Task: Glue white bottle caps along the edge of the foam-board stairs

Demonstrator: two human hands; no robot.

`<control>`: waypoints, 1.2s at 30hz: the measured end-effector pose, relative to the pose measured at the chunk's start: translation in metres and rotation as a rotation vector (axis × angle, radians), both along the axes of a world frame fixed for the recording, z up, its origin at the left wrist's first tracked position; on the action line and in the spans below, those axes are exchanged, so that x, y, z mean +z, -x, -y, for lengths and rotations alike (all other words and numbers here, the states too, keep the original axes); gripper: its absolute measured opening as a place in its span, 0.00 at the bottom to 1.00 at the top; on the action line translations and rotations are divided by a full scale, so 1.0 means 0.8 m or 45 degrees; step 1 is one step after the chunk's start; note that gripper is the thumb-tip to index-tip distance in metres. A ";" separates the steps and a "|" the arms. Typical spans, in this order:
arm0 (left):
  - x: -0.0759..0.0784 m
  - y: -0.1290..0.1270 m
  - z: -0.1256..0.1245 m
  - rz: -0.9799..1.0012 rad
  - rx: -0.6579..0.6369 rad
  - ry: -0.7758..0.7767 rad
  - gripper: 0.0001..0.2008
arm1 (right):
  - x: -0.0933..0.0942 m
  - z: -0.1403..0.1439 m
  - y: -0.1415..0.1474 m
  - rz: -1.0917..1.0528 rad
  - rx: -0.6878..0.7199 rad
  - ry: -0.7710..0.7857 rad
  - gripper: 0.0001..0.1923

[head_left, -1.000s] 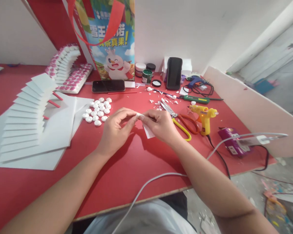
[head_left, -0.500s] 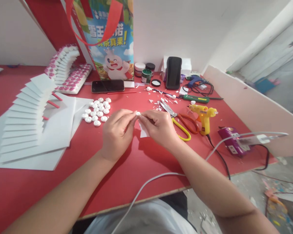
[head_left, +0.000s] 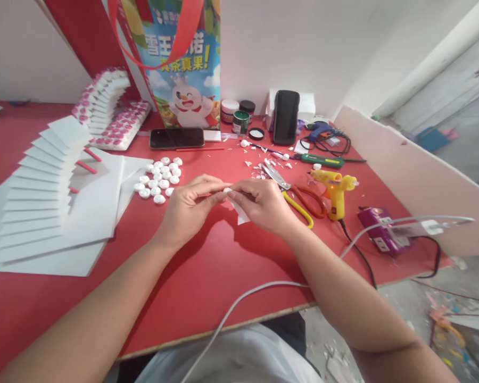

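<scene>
Right now your left hand (head_left: pixel 189 205) and right hand (head_left: pixel 263 205) pinch a small white strip (head_left: pixel 228 190) between their fingertips, just above the red tabletop (head_left: pixel 207 266). Its long axis runs left to right, with white paper (head_left: pixel 242 215) trailing beneath your right hand.

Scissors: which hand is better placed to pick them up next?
Probably the right hand: the scissors lie just beside it, on its outer side. The left hand is farther away. Both pinch a white strip.

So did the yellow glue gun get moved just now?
No. The yellow glue gun stands in the same spot beside the scissors; only the head camera shifted slightly.
</scene>
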State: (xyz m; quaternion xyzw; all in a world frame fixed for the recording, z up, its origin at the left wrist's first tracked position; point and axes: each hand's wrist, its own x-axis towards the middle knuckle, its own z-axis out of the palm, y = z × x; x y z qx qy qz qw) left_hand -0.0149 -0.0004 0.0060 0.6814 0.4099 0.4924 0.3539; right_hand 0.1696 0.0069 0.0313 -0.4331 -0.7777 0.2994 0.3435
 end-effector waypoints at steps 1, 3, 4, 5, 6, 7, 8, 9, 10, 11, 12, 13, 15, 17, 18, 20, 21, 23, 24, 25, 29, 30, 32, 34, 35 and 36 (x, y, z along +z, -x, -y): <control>0.001 -0.001 0.001 -0.029 0.028 -0.049 0.06 | -0.001 0.000 0.001 -0.038 -0.022 0.026 0.12; 0.004 -0.005 0.005 -0.090 0.106 -0.145 0.06 | 0.000 -0.001 0.002 -0.150 -0.049 0.169 0.15; 0.005 -0.007 0.006 -0.115 0.137 -0.179 0.07 | 0.000 -0.002 0.001 -0.228 -0.058 0.288 0.18; 0.006 -0.008 0.007 -0.132 0.158 -0.200 0.07 | 0.001 -0.004 0.000 -0.322 -0.061 0.439 0.21; 0.007 -0.008 0.007 -0.140 0.165 -0.202 0.07 | 0.002 -0.007 -0.003 -0.428 -0.056 0.612 0.24; 0.007 -0.008 0.007 -0.140 0.163 -0.183 0.07 | 0.003 -0.011 -0.006 -0.536 -0.037 0.802 0.26; 0.008 -0.007 0.007 -0.134 0.153 -0.148 0.07 | 0.004 -0.015 -0.009 -0.640 0.002 0.998 0.27; 0.008 -0.006 0.007 -0.126 0.139 -0.107 0.07 | 0.005 -0.018 -0.012 -0.735 0.064 1.190 0.28; 0.008 -0.005 0.007 -0.121 0.125 -0.069 0.08 | 0.006 -0.021 -0.014 -0.812 0.149 1.365 0.29; 0.008 -0.003 0.006 -0.119 0.114 -0.040 0.08 | 0.006 -0.023 -0.015 -0.871 0.241 1.511 0.29; 0.009 -0.002 0.006 -0.117 0.106 -0.023 0.08 | 0.006 -0.024 -0.016 -0.918 0.327 1.625 0.29; 0.010 0.000 0.006 -0.113 0.101 -0.014 0.09 | 0.007 -0.024 -0.015 -0.957 0.397 1.707 0.28; 0.012 0.001 0.005 -0.109 0.083 -0.007 0.09 | 0.008 -0.022 -0.013 -1.029 0.475 1.784 0.27; 0.014 0.002 0.005 -0.117 0.066 -0.027 0.08 | 0.010 -0.019 -0.011 -1.088 0.497 1.797 0.26; 0.014 0.003 0.005 -0.128 0.059 -0.044 0.08 | 0.010 -0.018 -0.010 -1.116 0.499 1.794 0.25; 0.013 0.002 0.005 -0.146 0.051 -0.071 0.07 | 0.011 -0.016 -0.009 -1.152 0.494 1.793 0.23; 0.013 0.002 0.004 -0.148 0.051 -0.079 0.07 | 0.011 -0.015 -0.009 -1.154 0.481 1.794 0.22; 0.011 0.002 0.004 -0.149 0.059 -0.090 0.07 | 0.010 -0.015 -0.008 -1.127 0.435 1.786 0.19; 0.011 0.002 0.004 -0.150 0.065 -0.095 0.07 | 0.010 -0.015 -0.008 -1.108 0.411 1.773 0.18; 0.010 0.002 0.004 -0.151 0.072 -0.098 0.07 | 0.010 -0.015 -0.008 -1.089 0.391 1.754 0.18; 0.011 0.002 0.003 -0.142 0.062 -0.065 0.07 | 0.010 -0.014 -0.010 -1.035 0.363 1.623 0.14; 0.011 0.002 0.003 -0.132 0.055 -0.053 0.07 | 0.010 -0.013 -0.010 -1.023 0.361 1.581 0.13; 0.010 0.002 0.003 -0.105 0.047 -0.022 0.07 | 0.010 -0.012 -0.010 -0.985 0.371 1.491 0.12; 0.009 0.001 0.003 -0.079 0.052 0.020 0.08 | 0.009 -0.011 -0.009 -0.926 0.391 1.393 0.12; 0.008 0.000 0.003 -0.064 0.059 0.040 0.08 | 0.009 -0.011 -0.008 -0.894 0.389 1.338 0.13; 0.007 0.000 0.003 -0.047 0.067 0.060 0.09 | 0.008 -0.011 -0.007 -0.863 0.370 1.282 0.14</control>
